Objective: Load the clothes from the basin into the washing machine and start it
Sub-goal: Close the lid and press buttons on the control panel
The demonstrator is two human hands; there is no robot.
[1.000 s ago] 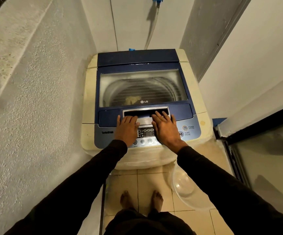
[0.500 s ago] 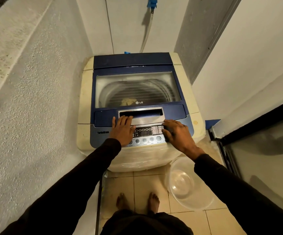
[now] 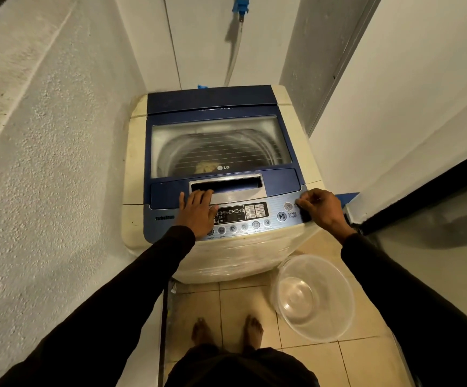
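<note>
Narrow utility nook, hemmed by a rough textured wall (image 3: 45, 177) well beyond the left hand and a smooth pale wall (image 3: 422, 93) beyond the right hand; beige floor tiles (image 3: 243, 308) underfoot, below both wrists
Top-loading washing machine (image 3: 136, 169), cream body with blue top, filling the nook ahead of both hands; lid (image 3: 218, 146) closed, pale clothes (image 3: 205, 166) dimly seen through its window, beyond the left fingertips
Dark-framed glass door (image 3: 436, 219) just beyond the right hand, to its outer side
Clear plastic basin (image 3: 314, 298) on the tiles, below the right wrist, against the machine's front corner, nothing inside
White hose (image 3: 235, 51) dropping from a blue tap (image 3: 242, 5) on the back wall, far ahead of both hands
Control panel (image 3: 243, 215) between the two hands
Left hand (image 3: 198, 212) lying flat across the panel's left part, fingers straight and together, tips reaching the lid handle recess (image 3: 226, 185), gripping nothing
Right hand (image 3: 321, 209) at the panel's right end, fingers curled inward, holding nothing, fingertip at or just beside the power button (image 3: 288, 206); contact not clear
Start/pause button (image 3: 281, 216) just inside the right hand, untouched
</note>
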